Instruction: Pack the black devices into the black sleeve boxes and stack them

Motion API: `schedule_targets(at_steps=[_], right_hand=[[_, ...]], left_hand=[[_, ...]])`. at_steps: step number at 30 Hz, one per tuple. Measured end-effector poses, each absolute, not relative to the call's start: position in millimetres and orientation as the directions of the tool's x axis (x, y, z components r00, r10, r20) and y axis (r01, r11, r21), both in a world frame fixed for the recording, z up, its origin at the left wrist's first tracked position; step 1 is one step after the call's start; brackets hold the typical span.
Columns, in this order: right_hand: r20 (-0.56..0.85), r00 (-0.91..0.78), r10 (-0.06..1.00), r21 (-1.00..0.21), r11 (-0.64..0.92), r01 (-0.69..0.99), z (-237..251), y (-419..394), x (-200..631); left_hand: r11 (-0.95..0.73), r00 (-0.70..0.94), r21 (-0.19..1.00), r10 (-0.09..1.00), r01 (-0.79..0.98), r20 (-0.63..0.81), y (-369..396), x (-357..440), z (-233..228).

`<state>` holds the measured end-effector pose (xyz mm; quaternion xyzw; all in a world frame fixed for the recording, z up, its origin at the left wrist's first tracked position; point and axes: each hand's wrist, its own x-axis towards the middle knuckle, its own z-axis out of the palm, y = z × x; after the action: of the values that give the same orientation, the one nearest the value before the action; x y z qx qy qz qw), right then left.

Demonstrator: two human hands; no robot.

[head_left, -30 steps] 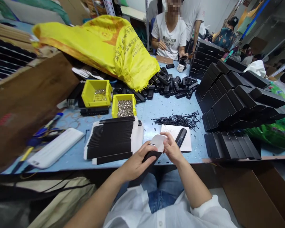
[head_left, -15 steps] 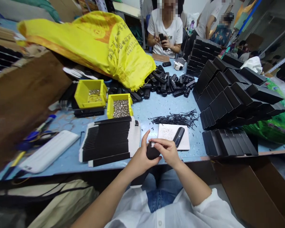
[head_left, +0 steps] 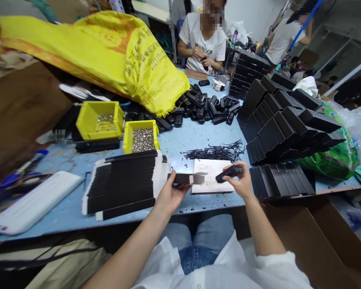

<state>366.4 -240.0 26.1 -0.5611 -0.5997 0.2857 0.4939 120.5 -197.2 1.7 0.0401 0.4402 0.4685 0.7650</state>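
White button-front shirt point(head_left: 222, 273), sleeve point(head_left: 278, 263) ending near elbow; blue jeans point(head_left: 215, 230).

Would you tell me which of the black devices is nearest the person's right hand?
It is the black device held in the right hand; the heaped devices by the yellow sack lie on the table, farther off.

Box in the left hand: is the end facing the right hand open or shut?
Open: pale flaps stick out from the box, toward the device in the right hand.

Diffuse light covers your table point(head_left: 174, 138) evenly; beneath it, dim shadow. Sheen marks the yellow sack point(head_left: 108, 60). At your far left, the brown panel point(head_left: 15, 124) is blurred, with wide-angle stretching.
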Motion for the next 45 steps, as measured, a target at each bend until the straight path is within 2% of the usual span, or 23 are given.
schedule_targets(at_steps=[2, 4, 5, 6, 7, 9, 10, 12, 13, 14, 17, 21, 25, 27, 29, 31, 33, 35, 36, 38, 41, 43, 45], right_hand=[[0.354, 0.368, 0.86, -0.935, 0.318, 0.156, 28, -244, 339], [0.392, 0.419, 0.819, -0.916, 0.389, 0.098, 29, -245, 313], [0.392, 0.405, 0.826, -0.917, 0.387, 0.097, 29, -244, 303], [0.376, 0.384, 0.843, -0.924, 0.37, 0.093, 28, -242, 296], [0.351, 0.359, 0.865, -0.935, 0.345, 0.082, 27, -240, 290], [0.31, 0.254, 0.916, -0.95, 0.305, 0.06, 25, -229, 285], [0.303, 0.141, 0.942, -0.953, 0.297, 0.063, 24, -220, 283], [0.279, -0.145, 0.949, -0.944, 0.298, 0.139, 22, -189, 279], [0.229, -0.249, 0.941, -0.927, 0.289, 0.238, 22, -168, 276], [0.162, -0.299, 0.94, -0.892, 0.269, 0.363, 22, -146, 274], [0.013, -0.222, 0.975, -0.72, 0.163, 0.674, 19, -81, 266], [-0.016, -0.245, 0.969, -0.694, 0.166, 0.701, 12, -44, 267], [0.046, -0.201, 0.979, -0.708, 0.174, 0.684, 11, -66, 283], [0.143, -0.095, 0.985, -0.796, 0.171, 0.58, 13, -96, 288], [0.215, 0.016, 0.977, -0.905, 0.193, 0.379, 17, -134, 286], [0.269, 0.013, 0.963, -0.926, 0.255, 0.278, 20, -170, 279], [0.326, -0.1, 0.94, -0.864, 0.339, 0.371, 20, -196, 271], [0.348, -0.091, 0.933, -0.828, 0.351, 0.438, 17, -206, 265], [0.318, -0.029, 0.948, -0.862, 0.301, 0.408, 13, -207, 263], [0.14, 0.065, 0.988, -0.968, 0.123, 0.218, 1, -202, 262], [-0.112, -0.042, 0.993, -0.991, -0.115, -0.07, -18, -192, 260], [-0.147, -0.073, 0.986, -0.975, -0.157, -0.159, -25, -190, 260], [-0.135, -0.049, 0.99, -0.974, -0.142, -0.179, -22, -192, 262]], left_hand=[[0.538, 0.176, 0.376, 0.718, -0.754, -0.673, -203, 140, 3], [0.591, 0.254, 0.332, 0.694, -0.735, -0.673, -214, 150, 6], [0.64, 0.307, 0.359, 0.692, -0.679, -0.653, -221, 151, 7], [0.672, 0.331, 0.439, 0.704, -0.596, -0.629, -227, 148, 8], [0.657, 0.298, 0.573, 0.744, -0.491, -0.598, -232, 142, 8], [0.454, 0.119, 0.871, 0.891, -0.187, -0.438, -238, 126, 6], [0.309, 0.037, 0.951, 0.95, -0.003, -0.309, -239, 117, 4], [0.11, 0.007, 0.949, 0.993, 0.297, -0.118, -235, 103, 1], [0.068, 0.039, 0.918, 0.995, 0.39, -0.09, -233, 98, -1], [0.047, 0.067, 0.888, 0.994, 0.458, -0.087, -230, 95, -3], [-0.002, 0.093, 0.818, 0.994, 0.575, -0.063, -222, 89, -10], [-0.051, 0.12, 0.788, 0.992, 0.614, -0.029, -218, 86, -20], [-0.11, 0.125, 0.801, 0.991, 0.589, 0.044, -214, 84, -18], [-0.123, 0.167, 0.811, 0.985, 0.572, 0.032, -213, 83, -14], [-0.117, 0.207, 0.815, 0.978, 0.568, -0.004, -213, 82, -11], [-0.108, 0.228, 0.812, 0.973, 0.574, -0.032, -213, 82, -13], [-0.142, 0.253, 0.806, 0.968, 0.575, -0.01, -214, 83, -18], [-0.216, 0.272, 0.8, 0.96, 0.56, 0.068, -215, 84, -24], [-0.247, 0.275, 0.797, 0.956, 0.552, 0.105, -215, 85, -26], [-0.274, 0.27, 0.794, 0.952, 0.543, 0.143, -215, 86, -29], [-0.265, 0.261, 0.79, 0.955, 0.553, 0.138, -215, 88, -29], [-0.276, 0.259, 0.781, 0.954, 0.56, 0.151, -216, 88, -29], [-0.305, 0.278, 0.76, 0.945, 0.574, 0.17, -218, 87, -29]])
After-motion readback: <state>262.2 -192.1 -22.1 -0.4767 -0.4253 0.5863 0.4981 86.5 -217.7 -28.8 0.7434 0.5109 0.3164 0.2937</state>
